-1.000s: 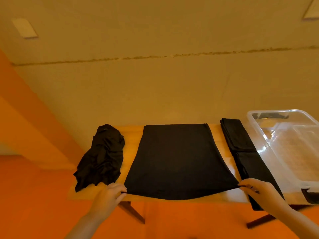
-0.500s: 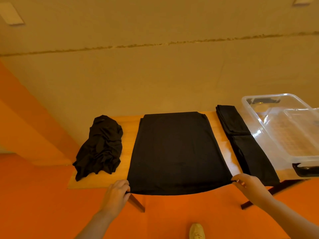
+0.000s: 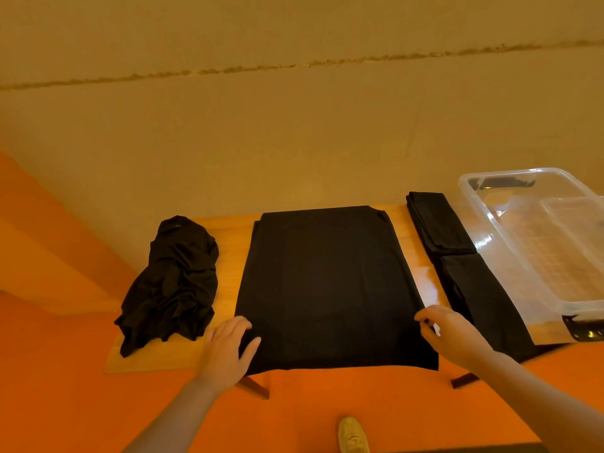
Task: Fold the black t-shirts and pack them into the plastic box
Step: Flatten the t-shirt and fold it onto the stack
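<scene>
Fabric of a black t-shirt (image 3: 330,286) lies spread flat across the middle of the wooden worktop (image 3: 228,243), its near hem hanging slightly past the front edge. The left hand (image 3: 230,346) sits at the shirt's near left corner, fingers curved over the left edge and thumb resting on top of the cloth, so the fabric's edge is caught between them. The right hand (image 3: 449,331) is at the near right side of the same shirt, its fingertips curled in and pinching the right edge a little above the corner. The shirt stretches between the two hands and away from them toward the wall (image 3: 294,125).

To the left of the left hand, apart from it, a crumpled black t-shirt (image 3: 173,282) lies in a heap on the worktop. To the right of the right hand, a folded black t-shirt (image 3: 457,266) lies in a long narrow strip, just beside the clear plastic box (image 3: 536,253) at the worktop's right end. One light-coloured shoe (image 3: 353,434) shows on the orange floor (image 3: 65,387) below.
</scene>
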